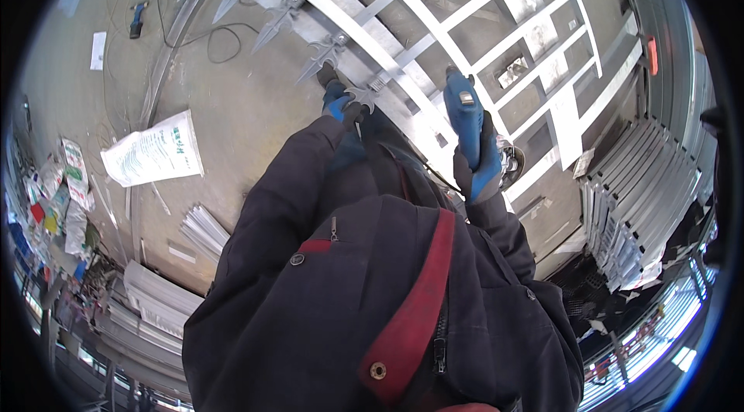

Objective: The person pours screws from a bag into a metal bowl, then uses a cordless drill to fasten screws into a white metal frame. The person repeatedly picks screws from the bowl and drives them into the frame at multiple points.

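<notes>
My left hand (347, 110), in a blue and black glove, is closed at a grey spear-shaped finial (362, 96) with curved side hooks. The fingers cover part of it. That finial sits in line with more spear-shaped finials (271, 27) along one edge of a large silver metal frame (434, 28) made of curved and straight bars. In my right hand (486, 160), gloved alike, is a blue handheld power tool (464, 111), held over the frame's bars. The tool's far end is too small to make out.
A blue cordless drill (136, 21) lies at far left beside a loose black cable (225, 40). A white printed sack (155, 152) is on the floor at left. Stacked metal profiles (639, 195) stand at right, with long bars (159, 292) at lower left. A round container (511, 164) is near my right hand.
</notes>
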